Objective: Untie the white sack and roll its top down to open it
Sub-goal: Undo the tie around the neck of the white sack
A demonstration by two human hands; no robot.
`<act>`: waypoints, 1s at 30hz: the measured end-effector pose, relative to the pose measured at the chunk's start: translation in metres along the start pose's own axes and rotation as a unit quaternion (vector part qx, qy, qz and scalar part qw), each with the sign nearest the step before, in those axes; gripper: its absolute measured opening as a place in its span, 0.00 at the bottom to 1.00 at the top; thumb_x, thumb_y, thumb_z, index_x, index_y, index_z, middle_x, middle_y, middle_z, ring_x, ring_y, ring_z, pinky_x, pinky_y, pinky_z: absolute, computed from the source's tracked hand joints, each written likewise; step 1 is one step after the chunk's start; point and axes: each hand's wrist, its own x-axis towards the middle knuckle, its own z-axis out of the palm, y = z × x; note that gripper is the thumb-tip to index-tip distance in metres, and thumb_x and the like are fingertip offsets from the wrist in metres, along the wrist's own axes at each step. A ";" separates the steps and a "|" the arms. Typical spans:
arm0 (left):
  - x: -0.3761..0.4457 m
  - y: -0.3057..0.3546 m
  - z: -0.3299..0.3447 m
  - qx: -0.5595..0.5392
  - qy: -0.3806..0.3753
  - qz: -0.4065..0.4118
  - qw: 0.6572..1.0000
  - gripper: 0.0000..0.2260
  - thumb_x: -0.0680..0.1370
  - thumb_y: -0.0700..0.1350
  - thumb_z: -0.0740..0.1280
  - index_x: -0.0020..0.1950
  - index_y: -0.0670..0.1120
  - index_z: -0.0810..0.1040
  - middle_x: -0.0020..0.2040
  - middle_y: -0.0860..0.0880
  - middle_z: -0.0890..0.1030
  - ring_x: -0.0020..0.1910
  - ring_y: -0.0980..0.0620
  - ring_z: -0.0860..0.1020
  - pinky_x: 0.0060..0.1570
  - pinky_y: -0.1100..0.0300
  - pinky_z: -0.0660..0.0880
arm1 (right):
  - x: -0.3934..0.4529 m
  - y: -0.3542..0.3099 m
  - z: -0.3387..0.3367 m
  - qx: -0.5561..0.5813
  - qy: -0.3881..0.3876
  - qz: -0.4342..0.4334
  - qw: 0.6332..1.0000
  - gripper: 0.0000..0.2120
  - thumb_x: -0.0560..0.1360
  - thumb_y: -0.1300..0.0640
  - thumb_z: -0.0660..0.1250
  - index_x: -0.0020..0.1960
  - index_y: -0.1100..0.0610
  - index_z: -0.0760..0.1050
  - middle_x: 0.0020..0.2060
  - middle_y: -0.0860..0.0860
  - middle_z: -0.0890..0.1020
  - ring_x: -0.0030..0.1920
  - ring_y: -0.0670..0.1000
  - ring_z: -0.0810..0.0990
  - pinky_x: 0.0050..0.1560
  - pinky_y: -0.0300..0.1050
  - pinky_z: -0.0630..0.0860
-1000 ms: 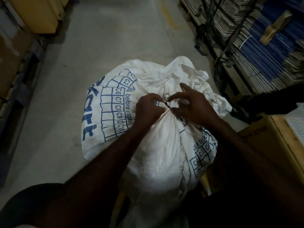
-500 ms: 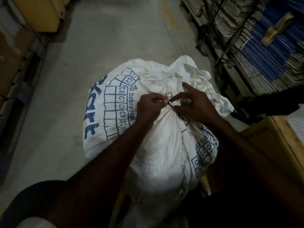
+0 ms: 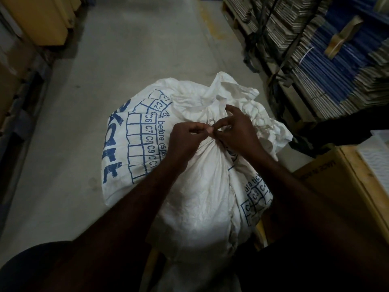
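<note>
A full white sack (image 3: 202, 186) with blue printed letters and a grid stands on the floor in front of me. Its neck is gathered tight by a tie (image 3: 211, 123) with a small loop showing. Loose crumpled sack top (image 3: 242, 95) fans out beyond the knot. My left hand (image 3: 185, 138) pinches the tie from the left with thumb and forefinger. My right hand (image 3: 240, 131) pinches it from the right, fingertips meeting those of the left at the knot.
Grey concrete floor (image 3: 126, 66) runs ahead down an aisle. Yellow cartons (image 3: 46, 20) line the left side. Pallets of stacked flat blue and grey cardboard (image 3: 328, 60) fill the right. A brown box (image 3: 345, 182) sits close at my right.
Both hands stay at the knot, with their fingertips now closer together on the tie. The short dark strand seen between them earlier is hidden. The sack has not moved.
</note>
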 end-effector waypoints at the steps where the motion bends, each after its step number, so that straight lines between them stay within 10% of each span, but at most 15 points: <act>1: 0.001 0.001 0.000 0.004 0.000 0.009 1.000 0.05 0.78 0.47 0.77 0.50 0.46 0.90 0.45 0.50 0.90 0.48 0.51 0.88 0.57 0.48 0.84 | 0.001 0.003 0.000 0.019 0.012 -0.003 1.000 0.10 0.68 0.50 0.83 0.48 0.50 0.88 0.71 0.42 0.78 0.64 0.38 0.75 0.73 0.52 0.69; 3: 0.003 0.003 -0.001 0.051 0.005 0.035 0.998 0.07 0.79 0.51 0.73 0.50 0.49 0.88 0.44 0.51 0.89 0.47 0.53 0.87 0.55 0.50 0.84 | 0.002 0.007 -0.002 0.053 0.006 0.001 0.999 0.22 0.69 0.52 0.83 0.59 0.59 0.85 0.56 0.26 0.80 0.51 0.26 0.75 0.59 0.27 0.70; 5: 0.003 0.005 -0.001 0.128 0.002 0.071 0.989 0.05 0.79 0.49 0.73 0.49 0.48 0.85 0.44 0.52 0.88 0.46 0.56 0.86 0.52 0.58 0.81 | 0.004 0.012 -0.004 0.060 -0.004 -0.007 0.998 0.22 0.70 0.54 0.82 0.61 0.61 0.84 0.53 0.32 0.79 0.48 0.21 0.72 0.47 0.20 0.65; 12: 0.002 0.012 0.011 0.216 -0.007 0.112 0.970 0.05 0.72 0.45 0.80 0.43 0.48 0.86 0.32 0.52 0.81 0.33 0.60 0.77 0.40 0.69 0.71 | 0.007 0.025 -0.012 0.047 -0.031 -0.006 0.998 0.08 0.74 0.57 0.78 0.51 0.60 0.88 0.49 0.41 0.68 0.44 0.26 0.73 0.42 0.23 0.67; 30: -0.005 0.016 0.007 0.198 0.014 0.033 0.980 0.09 0.75 0.50 0.78 0.45 0.45 0.84 0.40 0.50 0.86 0.44 0.52 0.85 0.49 0.56 0.79 | 0.003 0.011 -0.012 0.009 -0.040 -0.006 0.999 0.05 0.74 0.60 0.76 0.49 0.53 0.88 0.64 0.47 0.68 0.52 0.33 0.74 0.47 0.19 0.67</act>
